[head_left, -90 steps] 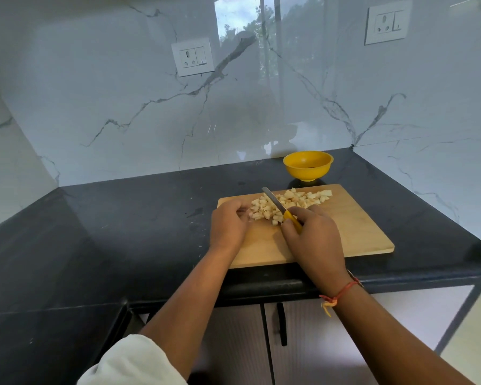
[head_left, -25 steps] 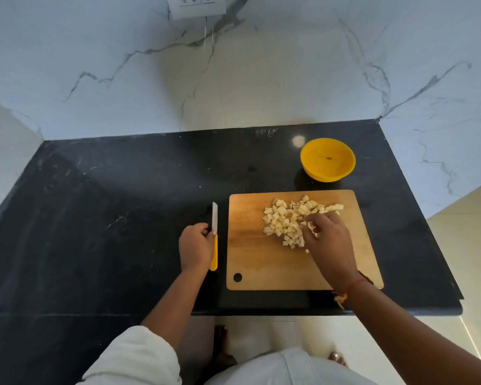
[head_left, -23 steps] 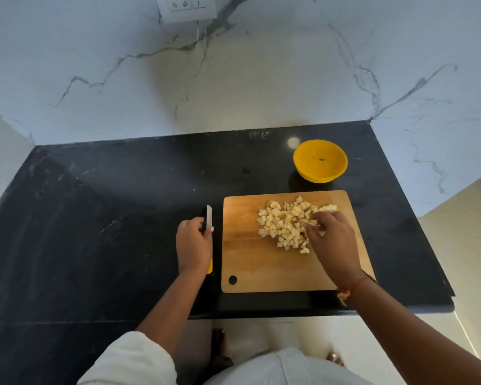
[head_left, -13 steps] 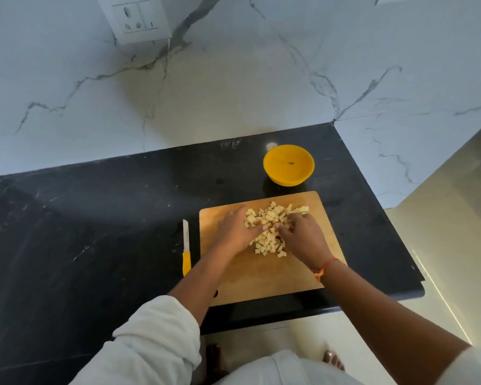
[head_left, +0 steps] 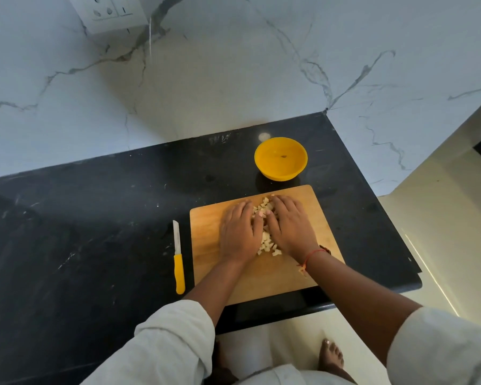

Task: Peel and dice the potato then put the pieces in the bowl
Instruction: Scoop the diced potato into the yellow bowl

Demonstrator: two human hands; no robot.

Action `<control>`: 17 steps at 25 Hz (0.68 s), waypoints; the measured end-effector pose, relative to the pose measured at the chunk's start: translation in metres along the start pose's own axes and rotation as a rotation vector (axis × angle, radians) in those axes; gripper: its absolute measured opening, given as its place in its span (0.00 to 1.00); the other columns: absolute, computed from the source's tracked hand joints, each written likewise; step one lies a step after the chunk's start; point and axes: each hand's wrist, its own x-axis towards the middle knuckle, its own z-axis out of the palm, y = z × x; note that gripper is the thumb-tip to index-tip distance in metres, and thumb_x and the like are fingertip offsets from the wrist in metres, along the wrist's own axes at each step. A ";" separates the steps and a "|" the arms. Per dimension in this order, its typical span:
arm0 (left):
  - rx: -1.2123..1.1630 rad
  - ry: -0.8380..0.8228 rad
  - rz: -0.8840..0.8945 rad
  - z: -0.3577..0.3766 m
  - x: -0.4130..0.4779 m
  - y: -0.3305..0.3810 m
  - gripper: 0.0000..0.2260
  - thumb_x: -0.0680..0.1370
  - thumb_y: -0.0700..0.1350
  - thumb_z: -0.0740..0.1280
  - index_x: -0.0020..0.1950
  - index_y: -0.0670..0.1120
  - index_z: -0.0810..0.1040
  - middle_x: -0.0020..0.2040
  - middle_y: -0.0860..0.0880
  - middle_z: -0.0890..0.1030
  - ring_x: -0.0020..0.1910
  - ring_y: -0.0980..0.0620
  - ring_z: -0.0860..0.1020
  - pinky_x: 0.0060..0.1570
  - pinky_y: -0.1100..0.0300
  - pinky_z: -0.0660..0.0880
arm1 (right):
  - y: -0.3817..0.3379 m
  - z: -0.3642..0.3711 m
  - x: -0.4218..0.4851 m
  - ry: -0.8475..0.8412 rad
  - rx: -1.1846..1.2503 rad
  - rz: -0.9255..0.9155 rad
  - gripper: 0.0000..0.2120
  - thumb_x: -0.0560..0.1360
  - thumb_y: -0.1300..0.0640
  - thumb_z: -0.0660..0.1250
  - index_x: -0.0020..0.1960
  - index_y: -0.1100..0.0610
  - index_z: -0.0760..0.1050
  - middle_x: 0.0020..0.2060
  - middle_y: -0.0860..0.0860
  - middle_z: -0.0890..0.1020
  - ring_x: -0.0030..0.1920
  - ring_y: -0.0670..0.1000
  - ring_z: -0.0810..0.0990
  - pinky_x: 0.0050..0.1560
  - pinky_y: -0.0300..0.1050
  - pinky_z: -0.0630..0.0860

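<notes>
We are pressing our left hand [head_left: 240,232] and right hand [head_left: 290,226], fingers loosely extended, against both sides of the pale diced potato pieces [head_left: 266,241] heaped on the rectangular wooden cutting board [head_left: 211,259]. The round yellow plastic bowl [head_left: 256,158] (just beyond the board) is holding only a dark speck.

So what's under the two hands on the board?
Diced potato pieces show between the left hand and right hand; whatever lies beneath the palms is hidden.

The black counter [head_left: 95,218] carries a wooden cutting board [head_left: 206,240], yellow-handled knife [head_left: 178,257] and yellow bowl [head_left: 281,158].
</notes>
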 end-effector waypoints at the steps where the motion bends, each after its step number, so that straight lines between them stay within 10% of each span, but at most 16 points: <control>1: 0.000 0.005 0.020 0.001 0.001 0.000 0.25 0.83 0.58 0.50 0.73 0.48 0.71 0.71 0.50 0.73 0.72 0.52 0.67 0.73 0.47 0.65 | -0.001 0.001 -0.002 0.005 -0.006 -0.041 0.24 0.84 0.46 0.52 0.73 0.57 0.70 0.69 0.52 0.73 0.70 0.51 0.67 0.73 0.48 0.63; 17: 0.110 0.068 0.143 0.003 0.014 -0.003 0.15 0.85 0.53 0.52 0.53 0.52 0.77 0.47 0.54 0.78 0.46 0.54 0.70 0.49 0.55 0.72 | -0.010 0.004 0.005 0.065 -0.132 -0.171 0.15 0.84 0.51 0.52 0.47 0.54 0.75 0.41 0.48 0.76 0.41 0.48 0.70 0.47 0.47 0.72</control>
